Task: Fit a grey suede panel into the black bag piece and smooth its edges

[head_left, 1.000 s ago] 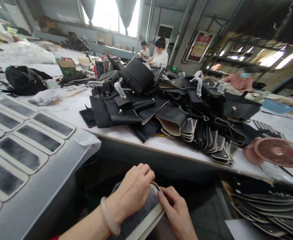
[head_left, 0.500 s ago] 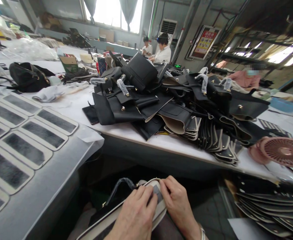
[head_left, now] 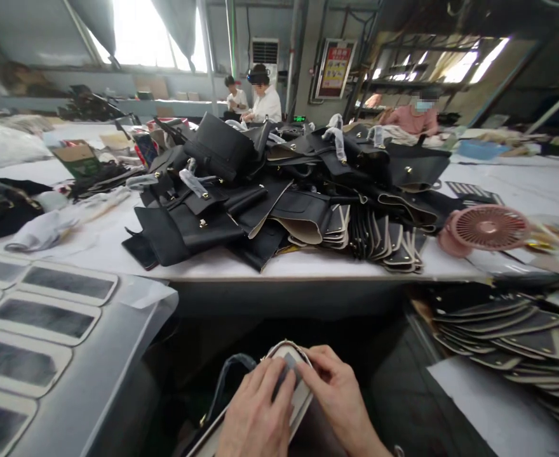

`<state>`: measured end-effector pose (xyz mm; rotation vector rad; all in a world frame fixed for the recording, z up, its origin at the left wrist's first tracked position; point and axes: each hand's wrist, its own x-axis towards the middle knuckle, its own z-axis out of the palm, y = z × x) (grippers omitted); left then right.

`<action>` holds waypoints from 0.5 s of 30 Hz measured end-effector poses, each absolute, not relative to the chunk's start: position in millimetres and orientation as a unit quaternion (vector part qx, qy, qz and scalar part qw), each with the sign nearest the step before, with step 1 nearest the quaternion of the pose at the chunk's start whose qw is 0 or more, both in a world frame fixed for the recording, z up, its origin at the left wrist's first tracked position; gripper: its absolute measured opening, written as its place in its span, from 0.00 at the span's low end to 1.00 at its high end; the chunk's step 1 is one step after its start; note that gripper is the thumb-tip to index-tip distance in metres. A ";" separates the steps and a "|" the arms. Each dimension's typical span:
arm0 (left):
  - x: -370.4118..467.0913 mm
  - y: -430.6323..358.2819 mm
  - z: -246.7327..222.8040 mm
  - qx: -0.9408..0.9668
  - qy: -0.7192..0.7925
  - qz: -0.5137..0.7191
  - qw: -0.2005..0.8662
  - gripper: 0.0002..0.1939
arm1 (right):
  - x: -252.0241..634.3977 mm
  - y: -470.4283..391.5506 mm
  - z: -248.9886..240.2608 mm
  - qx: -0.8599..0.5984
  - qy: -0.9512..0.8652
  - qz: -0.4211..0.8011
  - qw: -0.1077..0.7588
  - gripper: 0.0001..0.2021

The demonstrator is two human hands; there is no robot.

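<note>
A dark bag piece with a pale edge and pale inner face (head_left: 303, 401) is held low in front of me, its rounded end pointing away. My left hand (head_left: 259, 406) lies over its face, fingers pressed on a grey patch near the rounded end. At the right rim, my right hand (head_left: 337, 397) pinches the edge between thumb and fingers. A plastic-wrapped handle (head_left: 227, 374) loops out to the left of my left hand. The lower part of the piece is hidden by my hands.
Black bags (head_left: 188, 222) are heaped on the white table (head_left: 93, 235). A pink fan (head_left: 489, 227) stands at right, above stacked flaps (head_left: 508, 336). Pale-edged dark panels (head_left: 46, 314) lie at left. People (head_left: 266, 105) sit in the background.
The view has turned to the right, so the table things appear further left. Both hands stay on the bag piece; my right-hand fingers have shifted slightly along its rim.
</note>
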<state>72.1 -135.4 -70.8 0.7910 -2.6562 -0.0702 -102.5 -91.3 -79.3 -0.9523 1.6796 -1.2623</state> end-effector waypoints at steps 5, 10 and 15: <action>66.7 -144.0 -53.3 0.271 -0.950 -0.076 0.139 0.20 | -96.6 -89.1 -79.8 -0.386 0.666 -0.520 0.370 0.15; 53.4 -150.6 -19.4 0.319 -0.927 -0.193 0.047 0.22 | -98.9 -85.6 -76.8 -0.402 0.657 -0.526 0.361 0.16; 50.8 -148.3 -13.7 0.311 -0.927 -0.208 0.025 0.23 | -99.0 -85.3 -72.3 -0.406 0.653 -0.529 0.358 0.15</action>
